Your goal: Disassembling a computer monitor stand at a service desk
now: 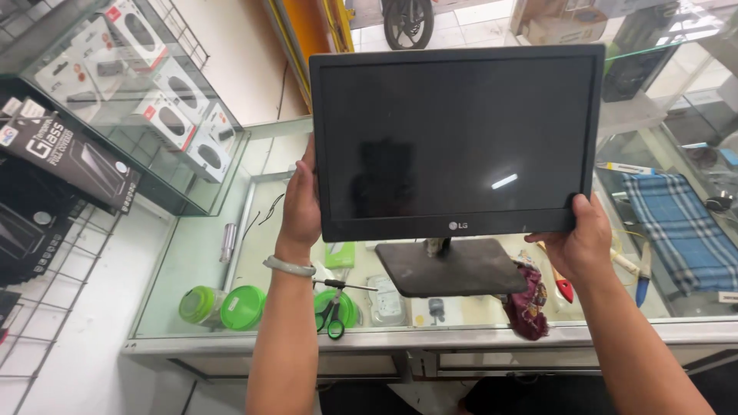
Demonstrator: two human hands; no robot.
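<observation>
I hold a black flat monitor (457, 138) upright above a glass counter (192, 253), its dark screen facing me. My left hand (301, 206) grips its left edge near the bottom corner; a metal bangle sits on that wrist. My right hand (582, 234) grips the bottom right corner. The monitor's flat black stand base (453, 267) hangs below the screen, just over the counter.
On the counter lie green-handled scissors (333, 307), two green lidded containers (227, 307), a dark red cloth (529, 303), a blue checked cloth (680, 227) and small tools (642, 277). A glass display case with boxed goods (138, 84) stands at the left.
</observation>
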